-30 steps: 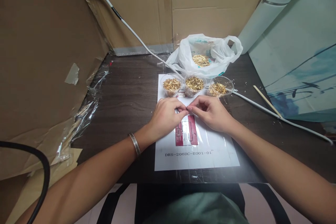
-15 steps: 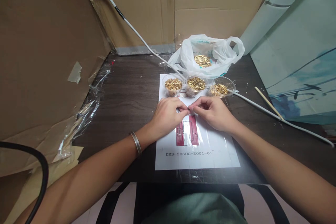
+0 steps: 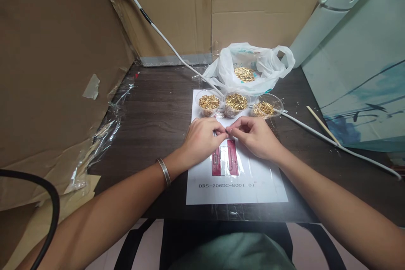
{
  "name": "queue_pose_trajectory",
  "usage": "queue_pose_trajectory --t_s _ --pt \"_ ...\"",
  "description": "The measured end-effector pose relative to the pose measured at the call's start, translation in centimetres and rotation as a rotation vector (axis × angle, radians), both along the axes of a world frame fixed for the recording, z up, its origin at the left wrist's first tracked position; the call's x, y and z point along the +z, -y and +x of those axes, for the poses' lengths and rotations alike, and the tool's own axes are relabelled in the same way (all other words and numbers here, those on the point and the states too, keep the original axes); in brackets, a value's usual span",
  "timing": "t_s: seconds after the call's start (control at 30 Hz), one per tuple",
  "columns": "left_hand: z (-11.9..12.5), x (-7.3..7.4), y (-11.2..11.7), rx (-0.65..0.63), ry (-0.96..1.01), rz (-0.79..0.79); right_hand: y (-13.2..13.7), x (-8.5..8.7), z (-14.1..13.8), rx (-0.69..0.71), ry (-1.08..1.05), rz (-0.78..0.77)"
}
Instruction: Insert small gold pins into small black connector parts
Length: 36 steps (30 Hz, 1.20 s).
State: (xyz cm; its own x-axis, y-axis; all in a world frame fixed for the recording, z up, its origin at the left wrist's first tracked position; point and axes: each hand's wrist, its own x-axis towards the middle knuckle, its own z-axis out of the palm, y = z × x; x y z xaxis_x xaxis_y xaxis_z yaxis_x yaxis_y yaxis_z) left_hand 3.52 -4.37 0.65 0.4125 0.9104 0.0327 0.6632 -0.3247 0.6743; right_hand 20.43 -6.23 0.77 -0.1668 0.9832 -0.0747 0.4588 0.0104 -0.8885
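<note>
My left hand [image 3: 204, 138] and my right hand [image 3: 255, 136] meet fingertip to fingertip above a printed white sheet [image 3: 234, 195]. Both are closed in a pinch. Whatever sits between the fingertips is too small and too covered to name. Just behind the hands stand three clear plastic cups of small gold metal pins: a left cup [image 3: 209, 103], a middle cup [image 3: 236, 102] and a right cup [image 3: 265, 108]. The right one holds fewer pins. Below the fingers, the sheet shows a red and white printed picture [image 3: 232, 158], partly covered by my hands.
Behind the cups lies an open white plastic bag [image 3: 223, 65] with longer gold pins [image 3: 244, 74] inside. A white cable [image 3: 177, 55] crosses the dark table [image 3: 152, 105]. A thin wooden stick [image 3: 322, 124] rests at right. Cardboard walls [image 3: 177, 17] enclose the back and left.
Both hands stay pinched together in nearly the same place. The view shifts very slightly; the cups, bag and sheet keep their arrangement.
</note>
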Motion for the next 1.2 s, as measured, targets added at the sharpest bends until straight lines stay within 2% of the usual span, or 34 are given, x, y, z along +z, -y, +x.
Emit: queue_pose_trajectory --t_s 0.63,0.87,1.2 --pt "0.02 -0.09 -0.06 -0.007 -0.009 0.006 -0.20 -0.40 0.38 0.041 0.034 0.038" --pt "0.06 -0.17 -0.09 -0.010 -0.027 0.004 -0.15 -0.38 0.55 0.035 -0.005 -0.006" --pt "-0.22 -0.50 0.06 -0.037 -0.039 0.015 0.13 -0.55 0.31 0.031 0.003 0.042"
